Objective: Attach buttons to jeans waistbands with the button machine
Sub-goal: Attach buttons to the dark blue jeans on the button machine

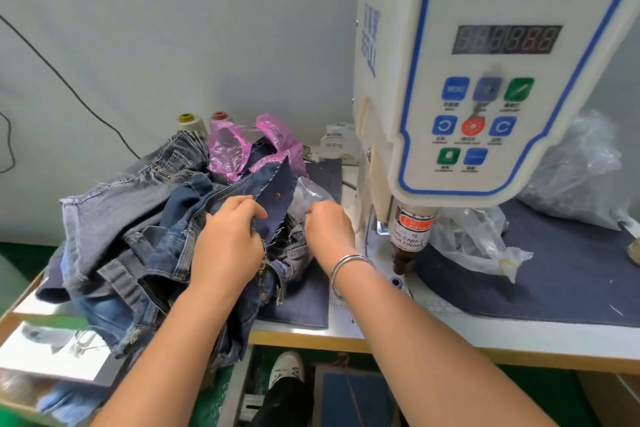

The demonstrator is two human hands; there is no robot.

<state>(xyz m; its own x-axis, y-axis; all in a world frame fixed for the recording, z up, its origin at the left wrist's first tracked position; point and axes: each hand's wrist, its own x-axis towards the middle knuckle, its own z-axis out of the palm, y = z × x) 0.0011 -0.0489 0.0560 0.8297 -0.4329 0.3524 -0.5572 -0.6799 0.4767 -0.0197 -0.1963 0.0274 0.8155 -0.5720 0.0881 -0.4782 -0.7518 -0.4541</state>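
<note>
A heap of blue jeans (138, 239) lies on the left part of the table. My left hand (227, 243) grips a dark denim piece (277, 198) at the top of the heap; a metal button (278, 195) shows on it. My right hand (329, 225) is curled on the denim just right of that piece, beside a clear plastic bag (308, 192). The white servo button machine (485, 73) stands to the right, its press head (403, 253) close beside my right wrist.
A pink plastic bag (235, 149) and two thread cones (188, 121) sit behind the jeans. Clear plastic bags (478, 243) lie right of the press head on a dark denim mat (571, 281). A cable (69, 83) runs down the wall. The table's front edge (346, 343) has a foot below it.
</note>
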